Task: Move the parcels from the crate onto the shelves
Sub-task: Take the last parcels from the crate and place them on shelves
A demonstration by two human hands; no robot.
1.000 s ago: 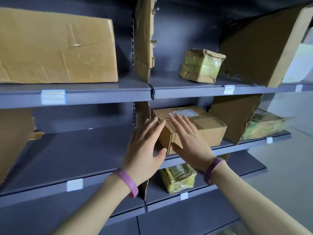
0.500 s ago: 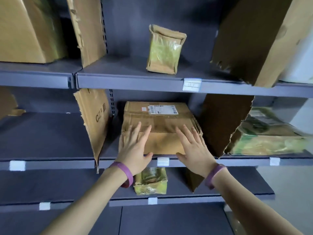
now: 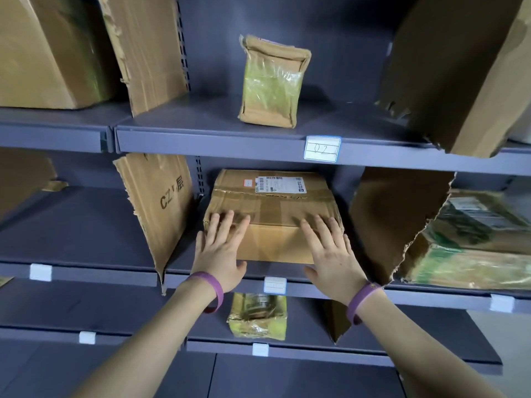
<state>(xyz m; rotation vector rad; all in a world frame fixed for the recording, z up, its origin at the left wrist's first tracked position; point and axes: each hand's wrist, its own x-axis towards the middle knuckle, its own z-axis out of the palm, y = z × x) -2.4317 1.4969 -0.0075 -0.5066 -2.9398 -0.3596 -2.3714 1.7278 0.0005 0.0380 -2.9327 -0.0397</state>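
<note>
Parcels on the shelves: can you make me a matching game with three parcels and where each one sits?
Things
1. labelled cardboard box
2. upright green-taped parcel
3. small yellow-taped parcel

Places
A. lower shelf
B. upper shelf
C. middle shelf, with the left hand and right hand touching it

Pairs: 1-C, 2-B, 3-A

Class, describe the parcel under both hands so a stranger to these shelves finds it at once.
On the grey shelving, take the shelf below the handwritten tag. Between two torn cardboard dividers sits a brown box, left hand and right hand flat on its front edge. Unlike the green-wrapped parcels above and below, it bears a white barcode label.
</note>
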